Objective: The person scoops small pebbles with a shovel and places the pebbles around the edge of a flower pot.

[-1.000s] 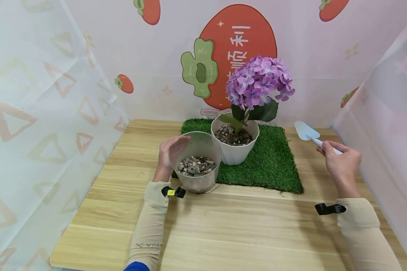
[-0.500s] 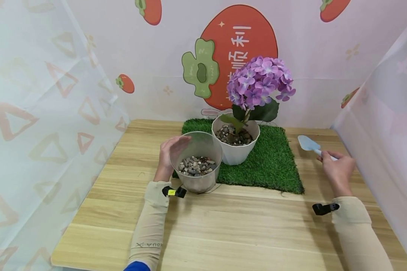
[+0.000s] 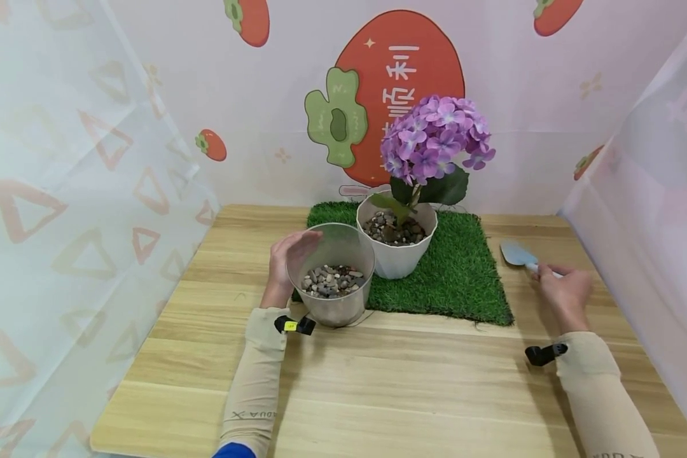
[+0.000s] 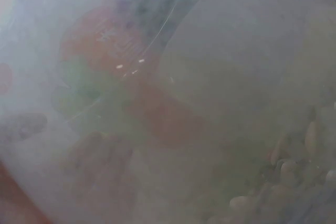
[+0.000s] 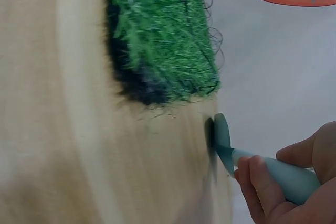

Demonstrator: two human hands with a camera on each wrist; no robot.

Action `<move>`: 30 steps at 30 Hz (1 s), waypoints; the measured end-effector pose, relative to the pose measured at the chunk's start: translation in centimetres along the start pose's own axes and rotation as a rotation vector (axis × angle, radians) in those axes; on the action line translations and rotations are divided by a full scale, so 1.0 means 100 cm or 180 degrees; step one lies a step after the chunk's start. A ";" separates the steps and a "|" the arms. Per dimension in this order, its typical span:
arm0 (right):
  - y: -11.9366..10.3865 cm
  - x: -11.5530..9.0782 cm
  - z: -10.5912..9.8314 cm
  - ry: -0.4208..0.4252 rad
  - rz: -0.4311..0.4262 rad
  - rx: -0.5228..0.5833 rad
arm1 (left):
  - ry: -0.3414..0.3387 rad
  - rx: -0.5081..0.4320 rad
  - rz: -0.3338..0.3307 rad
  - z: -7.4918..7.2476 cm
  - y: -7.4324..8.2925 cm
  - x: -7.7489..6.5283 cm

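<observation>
A translucent plastic pot (image 3: 352,308) with several layers of pebbles (image 3: 332,281) inside stands at the front left of the green turf mat (image 3: 455,280). My left hand (image 3: 289,257) rests against its left side, fingers laid along the outside wall. Cloudy plastic of this pot fills the left wrist view, with pebbles (image 4: 287,169) at lower right. My right hand (image 3: 567,289) grips the handle of a small pale blue trowel (image 3: 518,254), right of the mat. In the right wrist view the trowel's blade (image 5: 222,135) is close over the wood, fingers and thumb around its handle.
Behind the translucent pot, a white pot (image 3: 399,259) with a purple hydrangea (image 3: 437,137) and pebbles stands on the mat. The wooden table (image 3: 412,381) reaches back to a printed cloth backdrop (image 3: 263,114). Cloth sides (image 3: 647,222) hang at left and right.
My right hand has lowered the trowel toward the tabletop, moving slightly left and nearer to me. My left hand stays at the translucent pot.
</observation>
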State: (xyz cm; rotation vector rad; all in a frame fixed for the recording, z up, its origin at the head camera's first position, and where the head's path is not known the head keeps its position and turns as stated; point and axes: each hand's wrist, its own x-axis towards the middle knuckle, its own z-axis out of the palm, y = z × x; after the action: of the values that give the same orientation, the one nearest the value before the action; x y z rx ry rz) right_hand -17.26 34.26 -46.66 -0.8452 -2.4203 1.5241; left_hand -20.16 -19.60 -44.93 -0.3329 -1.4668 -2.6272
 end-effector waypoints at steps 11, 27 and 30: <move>0.010 -0.015 0.012 -0.0114 -0.0624 -0.0953 | -0.0145 -0.0049 0.0018 -0.008 -0.003 0.008; 0.009 -0.016 0.008 -0.0174 -0.0839 -0.1832 | -0.0032 0.0126 0.0075 0.002 -0.001 0.008; 0.007 -0.016 0.005 -0.0207 -0.0845 -0.1929 | -0.0068 0.0296 -0.0013 0.003 0.001 0.009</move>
State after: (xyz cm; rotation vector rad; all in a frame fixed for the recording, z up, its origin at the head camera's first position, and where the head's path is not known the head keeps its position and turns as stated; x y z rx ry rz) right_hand -15.89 33.23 -47.30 -0.5205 -2.9430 0.7378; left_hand -21.00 -19.39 -44.52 -0.3499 -1.5919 -2.5558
